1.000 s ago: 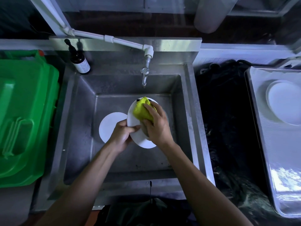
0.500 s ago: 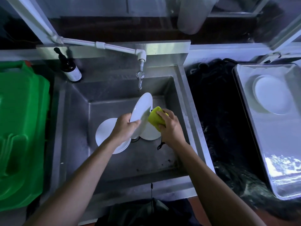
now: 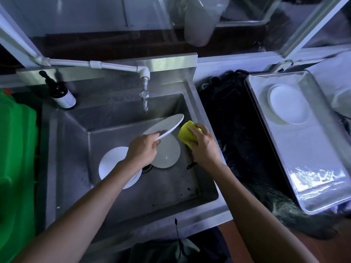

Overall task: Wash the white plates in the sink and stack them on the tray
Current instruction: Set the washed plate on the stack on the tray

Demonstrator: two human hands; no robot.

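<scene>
Left hand point(image 3: 141, 150) pinching tilted round white plate point(image 3: 164, 126); right hand point(image 3: 204, 144) clutching yellow sponge point(image 3: 187, 134) beside it. Washed plates on steel tray point(image 3: 313, 149); more below fingers in steel sink point(image 3: 114, 118).

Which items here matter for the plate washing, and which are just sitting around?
Job: held plate, left hand, sponge, right hand, sink plates, sink, tap, tray, washed plate.
Idle: brown bottle, green bin.
</scene>
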